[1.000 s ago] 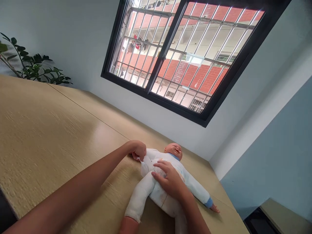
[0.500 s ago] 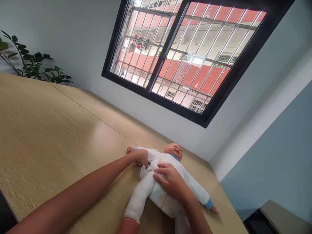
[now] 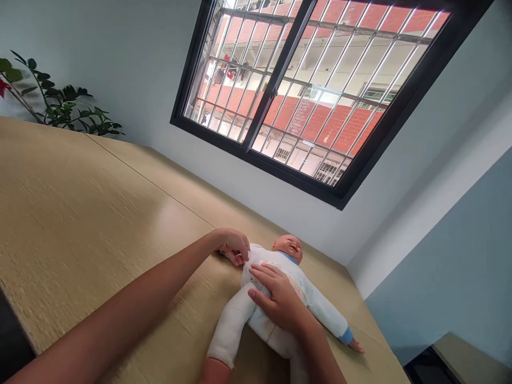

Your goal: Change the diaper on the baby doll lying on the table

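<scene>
A baby doll (image 3: 276,272) in a white suit with blue collar and cuffs lies on its back on the wooden table. My right hand (image 3: 278,296) rests on its belly with the fingers stretched out, pressing the white cloth. At the doll's side, by its waist and arm, my left hand (image 3: 234,246) has its fingers bent downward and close together at the edge of the white clothing. What its fingertips hold, if anything, is hidden. One white-clad leg (image 3: 230,322) points toward me, while my right forearm partly covers the other.
The light wooden table (image 3: 100,213) reaches far to the left. Behind it are a grey wall and a dark-framed window (image 3: 256,128) with metal bars. A plant (image 3: 68,106) stands at the back left, and a dark box-like object (image 3: 436,362) at the lower right.
My left hand has lifted from the doll's waist and moved slightly up, with the wrist now raised. My right hand stays on the belly, its fingers flatter. The view has shifted slightly.
</scene>
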The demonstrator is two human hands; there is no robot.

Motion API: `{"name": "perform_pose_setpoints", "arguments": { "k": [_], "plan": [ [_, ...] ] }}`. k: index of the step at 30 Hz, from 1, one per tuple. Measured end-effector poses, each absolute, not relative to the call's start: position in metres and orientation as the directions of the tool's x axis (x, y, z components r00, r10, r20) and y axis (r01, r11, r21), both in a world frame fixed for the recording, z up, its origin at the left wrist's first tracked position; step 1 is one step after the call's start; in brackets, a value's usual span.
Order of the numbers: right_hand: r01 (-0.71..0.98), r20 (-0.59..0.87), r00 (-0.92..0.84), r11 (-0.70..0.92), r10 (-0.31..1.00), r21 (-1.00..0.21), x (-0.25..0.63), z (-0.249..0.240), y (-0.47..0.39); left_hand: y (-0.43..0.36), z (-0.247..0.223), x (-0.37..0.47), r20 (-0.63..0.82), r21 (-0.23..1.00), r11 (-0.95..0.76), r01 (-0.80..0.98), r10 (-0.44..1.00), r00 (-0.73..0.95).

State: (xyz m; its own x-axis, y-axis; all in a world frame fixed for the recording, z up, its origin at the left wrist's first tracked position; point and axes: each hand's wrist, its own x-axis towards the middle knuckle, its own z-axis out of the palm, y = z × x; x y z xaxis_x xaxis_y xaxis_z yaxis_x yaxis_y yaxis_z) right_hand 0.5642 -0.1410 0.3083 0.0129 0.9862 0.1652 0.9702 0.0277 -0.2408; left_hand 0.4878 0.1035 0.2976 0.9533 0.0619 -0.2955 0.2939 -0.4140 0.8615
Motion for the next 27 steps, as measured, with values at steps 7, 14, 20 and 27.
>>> {"name": "perform_pose_setpoints", "arguments": {
  "k": [7, 14, 20, 27],
  "plan": [
    [0.991, 0.111, 0.094, -0.082, 0.989, -0.104, 0.550, 0.309, -0.136, 0.112, 0.301, 0.487, -0.292, 0.917, -0.260, 0.304, 0.082, 0.953],
    [0.988, 0.111, 0.145, -0.137, 0.983, -0.074, 0.543, 0.305, -0.128, 0.084, 0.305, 0.493, -0.185, 0.970, -0.156, 0.188, 0.033, 0.982],
    [0.917, 0.120, -0.015, 0.061, 0.993, -0.394, 0.568, 0.338, -0.155, 0.044, 0.296, 0.509, 0.031, 0.999, -0.013, -0.030, 0.077, 0.997],
    [0.803, 0.131, 0.416, -0.295, 0.900, -0.518, 0.606, 0.341, -0.169, 0.024, 0.298, 0.517, 0.140, 0.953, -0.290, -0.084, 0.180, 0.974]
  ]
}}
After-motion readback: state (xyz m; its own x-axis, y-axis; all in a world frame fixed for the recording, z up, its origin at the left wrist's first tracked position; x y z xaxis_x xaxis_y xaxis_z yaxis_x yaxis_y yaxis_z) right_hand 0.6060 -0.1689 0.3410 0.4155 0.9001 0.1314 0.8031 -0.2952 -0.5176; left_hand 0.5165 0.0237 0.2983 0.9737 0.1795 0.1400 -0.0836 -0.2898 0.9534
